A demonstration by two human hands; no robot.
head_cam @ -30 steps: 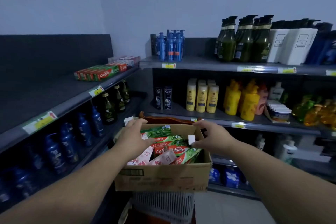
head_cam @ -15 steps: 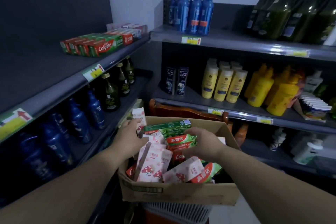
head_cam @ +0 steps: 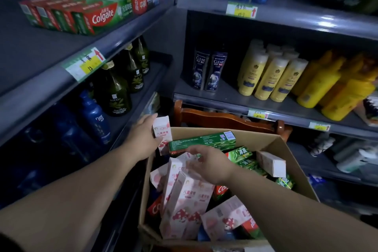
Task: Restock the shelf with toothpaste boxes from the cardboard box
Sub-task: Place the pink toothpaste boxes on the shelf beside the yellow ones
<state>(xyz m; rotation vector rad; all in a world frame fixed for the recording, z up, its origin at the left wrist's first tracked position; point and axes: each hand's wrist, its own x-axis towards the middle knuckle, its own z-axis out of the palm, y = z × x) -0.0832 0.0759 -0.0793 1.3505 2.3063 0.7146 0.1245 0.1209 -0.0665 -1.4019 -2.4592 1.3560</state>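
Note:
An open cardboard box (head_cam: pixel 294 161) sits low in front of me, filled with pink-white, green and red toothpaste boxes. My left hand (head_cam: pixel 143 137) grips an upright pink-white toothpaste box (head_cam: pixel 161 129) at the box's left rim. My right hand (head_cam: pixel 208 161) reaches into the box, its blurred fingers over the tops of the pink-white boxes (head_cam: pixel 184 196), just below a long green toothpaste box (head_cam: pixel 202 141) lying across the pile. Whether it holds one is unclear. On the upper left shelf (head_cam: pixel 30 51) stands a row of Colgate boxes (head_cam: pixel 98 16).
Dark green bottles (head_cam: pixel 118 92) and blue bottles (head_cam: pixel 95 120) fill the left shelf below. Clear shampoo (head_cam: pixel 210 69) and yellow bottles (head_cam: pixel 270 75) stand on the right shelf. A wooden chair back (head_cam: pixel 225 118) rises behind the cardboard box.
The view has moved closer and lower toward the box. My left hand has lifted a pink-white box to the left rim. My right hand has shifted left onto the pink-white boxes.

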